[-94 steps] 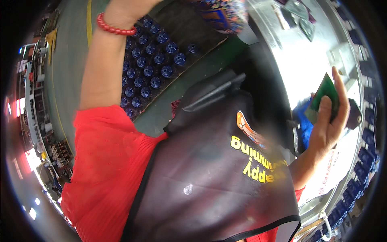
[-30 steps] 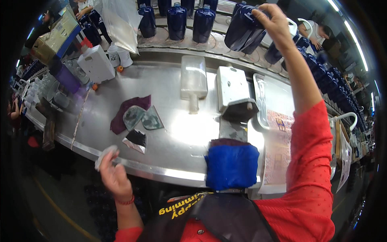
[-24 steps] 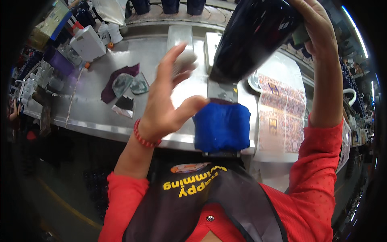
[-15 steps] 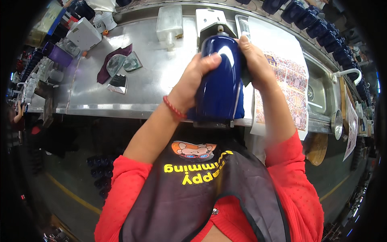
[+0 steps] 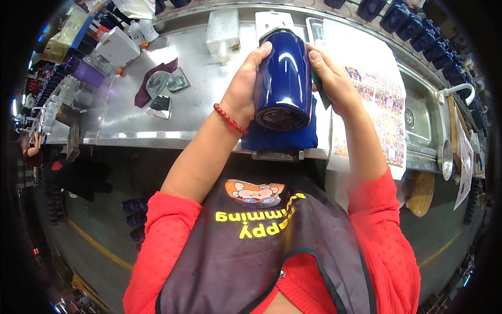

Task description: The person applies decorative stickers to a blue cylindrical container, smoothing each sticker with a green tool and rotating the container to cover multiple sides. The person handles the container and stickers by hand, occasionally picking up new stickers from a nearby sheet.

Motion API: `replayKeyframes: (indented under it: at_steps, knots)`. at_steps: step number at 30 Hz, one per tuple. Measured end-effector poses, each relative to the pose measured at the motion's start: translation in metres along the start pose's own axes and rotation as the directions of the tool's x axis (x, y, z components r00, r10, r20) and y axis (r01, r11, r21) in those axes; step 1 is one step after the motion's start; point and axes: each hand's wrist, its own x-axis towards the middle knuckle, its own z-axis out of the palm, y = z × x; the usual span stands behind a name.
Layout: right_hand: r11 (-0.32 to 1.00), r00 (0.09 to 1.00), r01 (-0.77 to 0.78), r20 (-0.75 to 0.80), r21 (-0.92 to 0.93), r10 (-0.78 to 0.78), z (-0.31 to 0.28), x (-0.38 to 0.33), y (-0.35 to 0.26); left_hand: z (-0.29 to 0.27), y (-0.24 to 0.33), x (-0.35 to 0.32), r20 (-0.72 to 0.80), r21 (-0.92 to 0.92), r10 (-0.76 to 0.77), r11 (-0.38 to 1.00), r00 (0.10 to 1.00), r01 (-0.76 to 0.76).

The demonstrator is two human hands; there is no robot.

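A glossy dark blue bottle (image 5: 284, 78) lies tilted between my hands, its round base turned toward me and its neck end pointing away. My left hand (image 5: 244, 86) is closed against its left side, thumb along the upper part. On the other side, my right hand (image 5: 334, 81) has its fingers at the bottle's edge and grips a thin dark green flat piece (image 5: 320, 90), which looks like a scraper. Beneath the bottle is a folded blue cloth (image 5: 280, 138) over a metal stand at the counter's front edge. The far end of the bottle meets a white and metal fixture (image 5: 274, 22).
A steel counter (image 5: 193, 118) carries a purple cloth (image 5: 149, 86) with glassy pads, a clear square bottle (image 5: 222, 31) and a white box (image 5: 119, 47). Printed sheets (image 5: 368, 112) lie at right, beside a sink (image 5: 418, 118). Several blue bottles (image 5: 413, 36) line the far right.
The bottle has tipped and turned so its round base now shows toward me. My left hand has slid up along its side; the dark green piece in my right hand shows more.
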Motion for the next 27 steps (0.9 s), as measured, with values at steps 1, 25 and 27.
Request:
replayKeyframes:
  at_steps: [1, 25, 27]
  knots:
    - [1.000, 1.000, 0.005, 0.006, 0.002, -0.005, -0.001, -0.001, -0.003, 0.002, 0.002, 0.000, 0.030, -0.021, -0.017, 1.000, 0.999, 0.018]
    - [0.728, 0.877, 0.458, 0.125, -0.511, -0.464, 0.014, -0.098, 0.005, 0.000, -0.033, 0.006, -0.032, 0.039, 0.068, 0.997, 0.997, -0.067]
    - [0.699, 0.861, 0.466, 0.095, -0.543, -0.500, 0.019, -0.099, 0.005, -0.001, -0.033, 0.006, -0.044, 0.041, 0.065, 0.997, 0.997, -0.063]
